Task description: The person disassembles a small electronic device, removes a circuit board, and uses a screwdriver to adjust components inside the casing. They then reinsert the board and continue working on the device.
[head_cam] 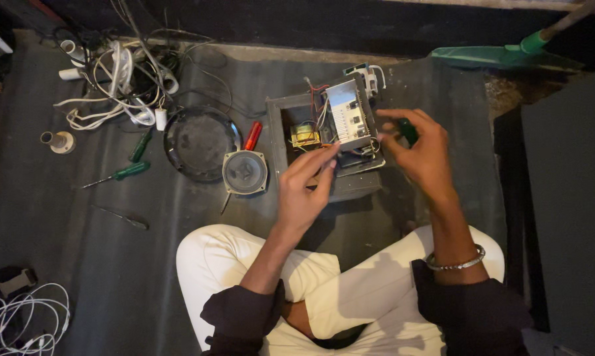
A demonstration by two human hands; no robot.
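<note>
A dark mat (146, 264) covers the floor. On it, just beyond both sets of fingers, sits an open grey box (324, 148) with a tilted circuit board (347, 117) and wires. The left hand (304, 191) has loosely curled fingers, tips touching the box beside the board, holding nothing clearly. The right hand (423, 155) grips a green screwdriver (408, 132). Left of the left fingers lie a round grille (198, 142), a speaker (245, 173) and two green screwdrivers (129, 171).
</note>
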